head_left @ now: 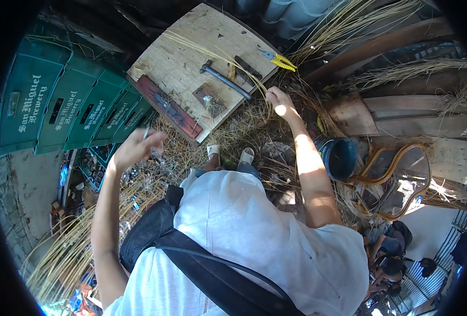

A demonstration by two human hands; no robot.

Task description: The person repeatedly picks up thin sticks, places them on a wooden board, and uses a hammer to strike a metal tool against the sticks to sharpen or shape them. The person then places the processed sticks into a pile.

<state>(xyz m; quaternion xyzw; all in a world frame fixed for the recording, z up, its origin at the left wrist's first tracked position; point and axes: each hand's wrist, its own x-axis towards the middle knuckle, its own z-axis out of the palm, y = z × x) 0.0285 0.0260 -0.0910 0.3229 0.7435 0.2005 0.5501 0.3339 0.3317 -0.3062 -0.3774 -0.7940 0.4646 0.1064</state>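
My right hand (pixel 279 101) is closed around the ends of several thin rattan strips (pixel 199 46), which stretch across a wooden work board (pixel 186 63). Raised on the left, my left hand (pixel 137 148) has its fingers partly curled, with a thin pale stick (pixel 147 132) between them; its kind is unclear. On the board lie a hammer (pixel 225 80), a dark flat tool (pixel 248 68) and yellow-handled pliers (pixel 280 60) at the right edge. A red-brown wooden piece (pixel 165 108) lies along the near left edge, beside a small brown block (pixel 210 100).
Green plastic crates (pixel 54 100) are stacked at the left. Loose rattan scraps (pixel 233 126) cover the ground around my feet. On the right stand a dark blue bucket (pixel 340 158) and a curved rattan frame (pixel 397 179). Other people (pixel 391 258) are at the lower right.
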